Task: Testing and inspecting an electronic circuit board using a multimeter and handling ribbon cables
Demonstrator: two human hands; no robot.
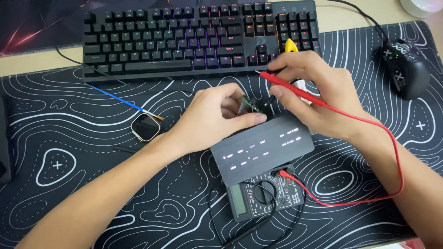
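Observation:
My left hand (210,117) pinches a small green circuit board (249,104) above the desk mat. My right hand (318,94) holds a red test probe (290,87) like a pen, and a black probe tip (270,99) sits under its fingers, close to the board. The red lead (387,138) loops round my right wrist to a dark multimeter (263,193). A grey flat box (263,150) rests partly on the meter, just below both hands.
A black backlit keyboard (198,37) lies at the back. A black mouse (406,67) is at the right. A smartwatch body (145,127) and a thin blue tool (124,102) lie to the left on the patterned mat (69,152).

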